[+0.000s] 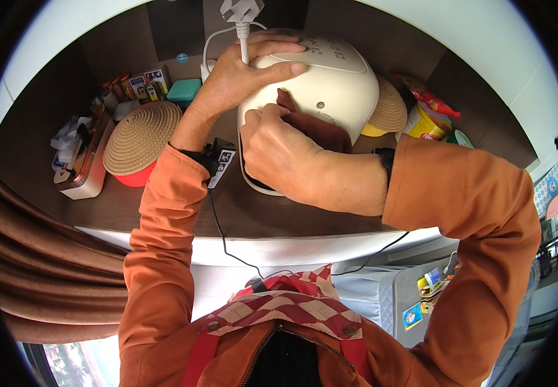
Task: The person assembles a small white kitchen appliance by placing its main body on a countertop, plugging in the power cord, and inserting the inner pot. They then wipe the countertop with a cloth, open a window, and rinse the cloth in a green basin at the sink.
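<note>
A rounded cream-coloured appliance (346, 84) with a small round button stands on the dark shelf in front of me. My left hand (240, 74) lies on its upper left side, fingers stretched out and thumb apart. At the base of that thumb runs a white cord ending in a white plug (241, 11), which sticks up beyond the hand. My right hand (279, 145) is closed on a brown cloth (321, 132) and presses it to the appliance's near face. Part of the cloth and the appliance's lower front are hidden behind my right hand and forearm.
Left of the appliance are a red container with a woven lid (142, 138), a teal box (184, 91) and a white organizer (88, 174). On its right sit another woven item (387, 106) and a yellow package (426, 122). A brown curtain (46, 258) hangs at left.
</note>
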Demonstrator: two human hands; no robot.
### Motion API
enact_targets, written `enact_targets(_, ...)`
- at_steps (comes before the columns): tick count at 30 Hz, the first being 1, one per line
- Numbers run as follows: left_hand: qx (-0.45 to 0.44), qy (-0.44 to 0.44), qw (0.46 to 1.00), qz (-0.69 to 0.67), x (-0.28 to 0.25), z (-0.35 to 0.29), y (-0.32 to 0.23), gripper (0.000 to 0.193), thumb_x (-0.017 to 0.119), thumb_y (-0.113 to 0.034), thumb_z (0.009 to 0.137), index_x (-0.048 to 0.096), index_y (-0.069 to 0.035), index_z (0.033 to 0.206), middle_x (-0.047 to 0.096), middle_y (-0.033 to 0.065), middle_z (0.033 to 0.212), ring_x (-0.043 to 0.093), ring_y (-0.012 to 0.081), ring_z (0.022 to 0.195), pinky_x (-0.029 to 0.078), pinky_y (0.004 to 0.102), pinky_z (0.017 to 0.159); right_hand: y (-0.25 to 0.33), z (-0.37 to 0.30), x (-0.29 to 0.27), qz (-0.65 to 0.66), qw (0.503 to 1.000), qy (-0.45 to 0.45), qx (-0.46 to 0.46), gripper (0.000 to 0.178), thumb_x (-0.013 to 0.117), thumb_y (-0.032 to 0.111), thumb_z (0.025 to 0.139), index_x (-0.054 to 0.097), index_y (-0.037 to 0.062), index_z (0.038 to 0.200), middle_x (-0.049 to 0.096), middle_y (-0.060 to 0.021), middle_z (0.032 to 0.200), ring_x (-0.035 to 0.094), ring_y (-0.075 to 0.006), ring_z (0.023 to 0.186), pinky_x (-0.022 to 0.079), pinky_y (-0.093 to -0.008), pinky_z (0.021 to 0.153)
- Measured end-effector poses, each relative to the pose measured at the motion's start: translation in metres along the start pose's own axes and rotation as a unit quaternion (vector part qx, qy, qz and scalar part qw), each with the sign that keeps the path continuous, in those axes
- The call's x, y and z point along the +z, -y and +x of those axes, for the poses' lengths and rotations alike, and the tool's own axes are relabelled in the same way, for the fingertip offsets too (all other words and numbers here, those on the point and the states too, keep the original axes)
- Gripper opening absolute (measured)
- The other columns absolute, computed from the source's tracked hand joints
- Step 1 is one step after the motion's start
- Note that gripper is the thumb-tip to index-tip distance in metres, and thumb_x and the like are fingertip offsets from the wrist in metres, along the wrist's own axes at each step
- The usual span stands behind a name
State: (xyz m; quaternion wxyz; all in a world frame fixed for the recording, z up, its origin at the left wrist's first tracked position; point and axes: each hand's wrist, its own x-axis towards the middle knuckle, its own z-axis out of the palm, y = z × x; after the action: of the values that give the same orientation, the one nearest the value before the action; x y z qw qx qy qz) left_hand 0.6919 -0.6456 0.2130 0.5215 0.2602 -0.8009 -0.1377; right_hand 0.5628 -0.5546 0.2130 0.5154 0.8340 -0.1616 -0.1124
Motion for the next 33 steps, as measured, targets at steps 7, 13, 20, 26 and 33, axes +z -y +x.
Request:
enact_targets(7, 0.006, -0.002, 1.0, 0.013, 0.0, 0.001, 0.005, 0.031, 0.067, -0.019, 0.079, 0.066, -0.009, 0.109, 0.06, 0.0061, 0.119, 0.049, 0.0214, 0.116, 0.036, 0.0345, 0.102, -0.026, -0.017, 0.015, 0.233, 0.951, -0.118, 0.165, 0.014, 0.062, 0.012, 0.072, 0.068, 0.0059, 0.083, 0.065, -0.0104, 0.091, 0.063, -0.022, 0.091, 0.051, -0.0335, 0.065)
enact_targets(13, 0.016, -0.018, 1.0, -0.018, 0.001, 0.002, 0.005, 0.033, 0.074, -0.022, 0.074, 0.068, -0.006, 0.103, 0.06, 0.01, 0.115, 0.055, 0.0202, 0.106, 0.043, 0.0304, 0.093, -0.06, -0.052, 0.02, 0.381, 0.879, -0.104, 0.268, 0.023, 0.065, 0.014, 0.065, 0.057, 0.0086, 0.086, 0.058, -0.0041, 0.095, 0.059, -0.0266, 0.087, 0.048, -0.0395, 0.07)
enact_targets(20, -0.014, -0.008, 1.0, 0.0, 0.002, 0.0, 0.002, 0.032, 0.068, -0.02, 0.079, 0.066, -0.008, 0.109, 0.058, 0.0079, 0.121, 0.049, 0.0209, 0.116, 0.035, 0.0329, 0.101, -0.058, -0.059, 0.013, 0.405, 0.864, -0.145, 0.263, 0.025, 0.069, 0.011, 0.064, 0.054, 0.01, 0.084, 0.057, -0.0053, 0.089, 0.059, -0.026, 0.083, 0.047, -0.0384, 0.068)
enact_targets(26, 0.016, -0.013, 1.0, -0.012, 0.002, 0.004, 0.003, 0.03, 0.072, -0.018, 0.074, 0.069, -0.009, 0.103, 0.062, 0.0081, 0.113, 0.054, 0.0203, 0.109, 0.041, 0.0321, 0.095, -0.025, -0.005, 0.003, 0.231, 0.957, -0.027, 0.173, 0.009, 0.064, 0.012, 0.069, 0.069, 0.0064, 0.074, 0.064, -0.0073, 0.085, 0.06, -0.0209, 0.086, 0.048, -0.0349, 0.07)
enact_targets(33, -0.048, -0.014, 0.998, -0.039, 0.003, 0.0, -0.005, 0.031, 0.073, -0.022, 0.077, 0.068, -0.007, 0.104, 0.061, 0.0097, 0.113, 0.054, 0.0196, 0.108, 0.042, 0.0303, 0.093, 0.022, -0.023, 0.018, 0.066, 0.992, -0.083, 0.07, 0.019, 0.059, 0.019, 0.073, 0.069, 0.0073, 0.084, 0.056, -0.0023, 0.084, 0.053, -0.022, 0.088, 0.043, -0.0404, 0.08)
